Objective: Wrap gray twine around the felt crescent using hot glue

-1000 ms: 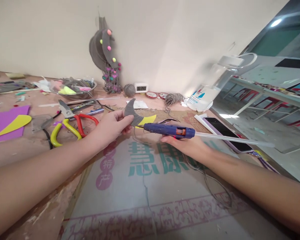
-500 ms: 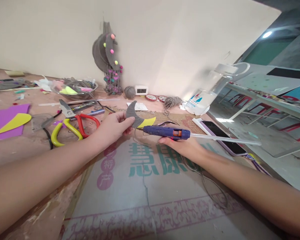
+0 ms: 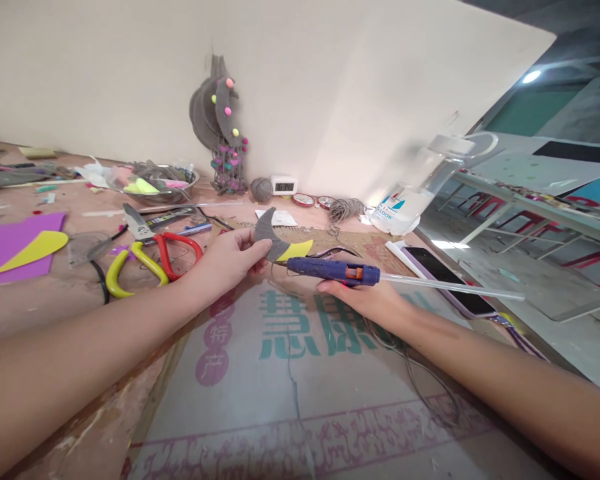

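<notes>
Between its thumb and fingers my left hand [image 3: 245, 252] pinches a crescent piece [image 3: 270, 235], partly wrapped in grey yarn, with its bare yellow end [image 3: 298, 249] pointing right. My right hand [image 3: 357, 293] is closed round a blue glue gun [image 3: 330, 269]. The gun's nozzle is at the lower edge of the crescent, where grey meets yellow; whether it touches cannot be made out. A clear glue stick [image 3: 450, 287] juts from the gun's back. Loose grey yarn [image 3: 420, 380] trails below my right hand.
Scissors [image 3: 153, 250], purple sheet [image 3: 25, 257] and yellow cutout [image 3: 33, 252] lie left. Behind are a bowl of scraps [image 3: 155, 193], hanging grey ornament [image 3: 220, 127], yarn ball [image 3: 261, 189] and clock [image 3: 284, 186]. At right are a bottle [image 3: 405, 193] and phone [image 3: 447, 277].
The camera view has shifted slightly, so the surroundings sit a little lower. Both hands keep their holds, with the nozzle still at the crescent's lower edge.
</notes>
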{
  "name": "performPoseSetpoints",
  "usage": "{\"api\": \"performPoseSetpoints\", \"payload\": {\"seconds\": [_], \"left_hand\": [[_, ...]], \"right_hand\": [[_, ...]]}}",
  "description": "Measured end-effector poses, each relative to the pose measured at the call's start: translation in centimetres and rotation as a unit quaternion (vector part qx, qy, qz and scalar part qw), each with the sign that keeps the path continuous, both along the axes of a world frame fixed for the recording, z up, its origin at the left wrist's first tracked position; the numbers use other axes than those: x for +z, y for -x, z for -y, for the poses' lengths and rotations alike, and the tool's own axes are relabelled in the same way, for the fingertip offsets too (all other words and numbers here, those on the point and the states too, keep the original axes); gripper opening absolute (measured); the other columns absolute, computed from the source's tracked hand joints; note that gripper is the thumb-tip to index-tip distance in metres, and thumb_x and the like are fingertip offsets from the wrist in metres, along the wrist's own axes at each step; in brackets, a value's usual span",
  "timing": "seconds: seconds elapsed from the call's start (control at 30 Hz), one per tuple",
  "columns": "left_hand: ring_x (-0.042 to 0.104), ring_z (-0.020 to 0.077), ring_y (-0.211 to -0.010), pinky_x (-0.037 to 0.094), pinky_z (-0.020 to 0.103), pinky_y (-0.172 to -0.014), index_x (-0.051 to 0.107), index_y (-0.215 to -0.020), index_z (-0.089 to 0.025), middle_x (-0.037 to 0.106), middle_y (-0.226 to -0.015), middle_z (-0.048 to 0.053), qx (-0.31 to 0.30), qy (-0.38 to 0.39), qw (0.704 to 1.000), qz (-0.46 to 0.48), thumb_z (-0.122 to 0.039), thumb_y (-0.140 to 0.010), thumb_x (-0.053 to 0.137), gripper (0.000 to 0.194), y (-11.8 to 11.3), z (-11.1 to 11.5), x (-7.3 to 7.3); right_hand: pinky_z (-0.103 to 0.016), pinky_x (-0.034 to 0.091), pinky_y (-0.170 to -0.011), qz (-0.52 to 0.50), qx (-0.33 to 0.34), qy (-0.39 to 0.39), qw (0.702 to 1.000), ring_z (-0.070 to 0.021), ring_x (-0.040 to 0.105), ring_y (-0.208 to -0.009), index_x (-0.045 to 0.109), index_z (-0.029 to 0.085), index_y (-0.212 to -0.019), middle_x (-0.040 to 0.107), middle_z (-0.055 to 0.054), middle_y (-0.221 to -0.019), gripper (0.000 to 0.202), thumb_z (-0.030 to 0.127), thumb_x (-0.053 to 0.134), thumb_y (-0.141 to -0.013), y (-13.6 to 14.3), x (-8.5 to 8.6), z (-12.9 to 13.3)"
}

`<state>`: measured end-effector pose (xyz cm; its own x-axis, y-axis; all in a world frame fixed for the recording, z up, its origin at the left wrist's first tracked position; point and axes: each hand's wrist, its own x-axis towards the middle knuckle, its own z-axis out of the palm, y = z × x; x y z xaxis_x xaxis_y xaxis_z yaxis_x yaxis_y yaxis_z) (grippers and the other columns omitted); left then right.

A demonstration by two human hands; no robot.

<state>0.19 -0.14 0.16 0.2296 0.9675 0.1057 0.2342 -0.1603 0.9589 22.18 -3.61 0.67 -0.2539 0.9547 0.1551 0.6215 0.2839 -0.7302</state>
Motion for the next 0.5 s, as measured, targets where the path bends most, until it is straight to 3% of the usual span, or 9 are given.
{"api": "performPoseSetpoints", "payload": {"seconds": [0.2, 0.37, 0.5], "left_hand": [[0.046, 0.0089, -0.045, 0.032, 0.019, -0.042, 0.050, -0.060, -0.018, 0.055, -0.052, -0.003, -0.003, 0.001, 1.000, -0.005, -0.035, -0.076, 0.051, 0.023, 0.05, 0.11, 0.11], [0.046, 0.0088, -0.046, 0.033, 0.019, -0.044, 0.050, -0.062, -0.018, 0.054, -0.053, -0.003, -0.007, 0.000, 1.000, -0.002, -0.035, -0.077, 0.050, 0.023, 0.10, 0.09, 0.04], [0.048, 0.0092, -0.049, 0.036, 0.020, -0.048, 0.051, -0.064, -0.018, 0.055, -0.054, -0.002, -0.019, -0.003, 1.000, 0.017, -0.036, -0.078, 0.050, 0.023, 0.14, -0.21, -0.35]], "right_hand": [[-0.027, 0.046, -0.064, 0.025, 0.010, -0.029, 0.999, -0.0170, 0.057, -0.073, 0.057, 0.020, -0.078, 0.059, -0.001, -0.077, 0.026, 0.045, 0.062, -0.072, -0.16, 0.15, -0.04], [-0.029, 0.047, -0.074, 0.011, 0.015, -0.022, 1.000, -0.0184, 0.058, -0.083, 0.058, 0.019, -0.087, 0.062, -0.003, -0.088, 0.029, 0.043, 0.062, -0.072, -0.14, 0.14, -0.13], [-0.030, 0.047, -0.073, 0.015, 0.012, -0.019, 1.000, -0.0189, 0.059, -0.082, 0.060, 0.019, -0.090, 0.063, -0.003, -0.088, 0.030, 0.043, 0.062, -0.072, -0.07, 0.17, -0.18]]}}
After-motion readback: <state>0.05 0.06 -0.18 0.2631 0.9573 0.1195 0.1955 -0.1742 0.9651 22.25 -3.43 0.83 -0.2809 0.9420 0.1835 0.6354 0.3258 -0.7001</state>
